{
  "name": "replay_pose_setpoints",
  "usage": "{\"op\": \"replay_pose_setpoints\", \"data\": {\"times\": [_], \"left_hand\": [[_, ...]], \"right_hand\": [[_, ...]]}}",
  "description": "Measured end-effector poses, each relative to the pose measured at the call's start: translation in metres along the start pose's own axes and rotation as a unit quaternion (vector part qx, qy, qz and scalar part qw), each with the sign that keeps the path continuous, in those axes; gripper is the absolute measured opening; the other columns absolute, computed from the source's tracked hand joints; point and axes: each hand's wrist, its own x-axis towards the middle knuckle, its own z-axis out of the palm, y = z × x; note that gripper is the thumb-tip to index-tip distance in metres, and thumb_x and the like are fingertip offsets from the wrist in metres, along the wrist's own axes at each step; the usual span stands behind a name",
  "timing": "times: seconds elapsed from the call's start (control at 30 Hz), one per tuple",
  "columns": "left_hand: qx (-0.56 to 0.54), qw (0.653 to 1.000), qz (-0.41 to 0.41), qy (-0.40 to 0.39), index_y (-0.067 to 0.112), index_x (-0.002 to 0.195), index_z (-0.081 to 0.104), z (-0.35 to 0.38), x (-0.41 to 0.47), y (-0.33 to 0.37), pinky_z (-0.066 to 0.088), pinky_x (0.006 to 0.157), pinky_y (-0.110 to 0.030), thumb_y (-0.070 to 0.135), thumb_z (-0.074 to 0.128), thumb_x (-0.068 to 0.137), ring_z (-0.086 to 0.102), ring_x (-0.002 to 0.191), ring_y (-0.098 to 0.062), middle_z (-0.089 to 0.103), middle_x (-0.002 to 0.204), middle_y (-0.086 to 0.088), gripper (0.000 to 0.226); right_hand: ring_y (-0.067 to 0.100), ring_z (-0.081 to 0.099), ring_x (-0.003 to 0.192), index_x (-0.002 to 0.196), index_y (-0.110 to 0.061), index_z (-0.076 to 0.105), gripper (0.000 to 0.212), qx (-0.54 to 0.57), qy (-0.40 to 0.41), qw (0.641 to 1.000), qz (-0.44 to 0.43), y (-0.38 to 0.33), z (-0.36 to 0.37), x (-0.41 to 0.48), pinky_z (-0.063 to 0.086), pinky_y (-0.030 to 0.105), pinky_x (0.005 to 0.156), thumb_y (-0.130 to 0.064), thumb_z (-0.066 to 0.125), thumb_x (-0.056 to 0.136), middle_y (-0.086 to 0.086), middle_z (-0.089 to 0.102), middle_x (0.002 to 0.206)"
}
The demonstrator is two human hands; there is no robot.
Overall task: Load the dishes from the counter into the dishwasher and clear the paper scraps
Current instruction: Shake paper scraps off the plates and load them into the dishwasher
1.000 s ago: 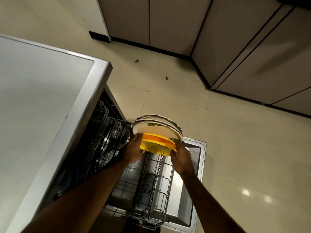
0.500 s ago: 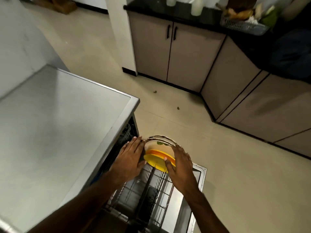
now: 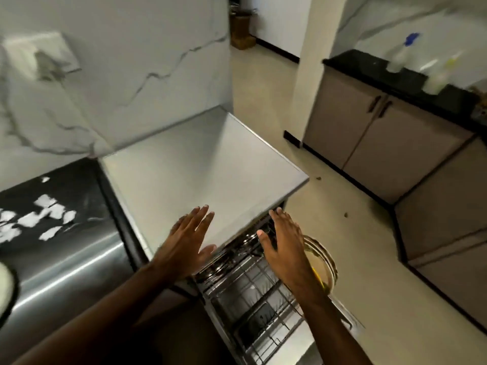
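Fingers [image 3: 204, 216] straight, released: left hand [image 3: 187, 245], right hand [image 3: 286, 246] | round plates [image 3: 324, 262] in wire rack [image 3: 247, 283] | torn scraps [image 3: 47, 214] on black counter [image 3: 79, 185]

Soft, rather dim indoor light is filling the kitchen, falling brightest on the pale floor [image 3: 263, 88] toward the far doorway. The steel countertop [image 3: 197, 164] is giving back a dull, even sheen, while the stainless appliance front [image 3: 66, 264] at the left is throwing bright diagonal streaks of glare. The paper scraps [image 3: 50, 214] are glowing white and smearing with motion blur; the bottles [image 3: 400, 56] at upper right are blurring even more. The dishwasher rack [image 3: 250, 299] is lying in shadow, its wires catching small glints. Wide-angle distortion is bending the marble wall [image 3: 131, 61] and cabinet doors [image 3: 355, 133] near the borders.
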Motion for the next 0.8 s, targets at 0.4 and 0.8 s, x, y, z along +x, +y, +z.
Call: {"op": "replay_pose_setpoints", "data": {"times": [0.4,0.8], "left_hand": [[-0.012,0.967,-0.255,0.013,0.017,0.161,0.024,-0.054,-0.229,-0.132,0.011,0.126,-0.041,0.065,0.050,0.091,0.011,0.157,-0.024,0.019,0.169,-0.006,0.088],[-0.091,0.884,-0.457,0.033,0.023,0.163,0.016,-0.071,-0.463,-0.195,0.003,0.127,-0.040,0.061,0.052,0.096,0.000,0.158,-0.017,0.007,0.171,0.000,0.085]], "right_hand": [[0.011,-0.003,0.158,0.161,-0.032,0.028,0.068,-0.029,-0.127,0.974,-0.186,-0.169,0.117,-0.033,-0.002,0.038,0.128,-0.065,0.039,0.102,-0.005,0.005,0.173],[0.016,0.010,0.158,0.153,-0.026,0.046,0.067,-0.023,-0.202,0.941,-0.272,-0.324,0.237,-0.118,0.004,0.035,0.126,-0.065,0.045,0.099,0.000,0.022,0.170]]}}
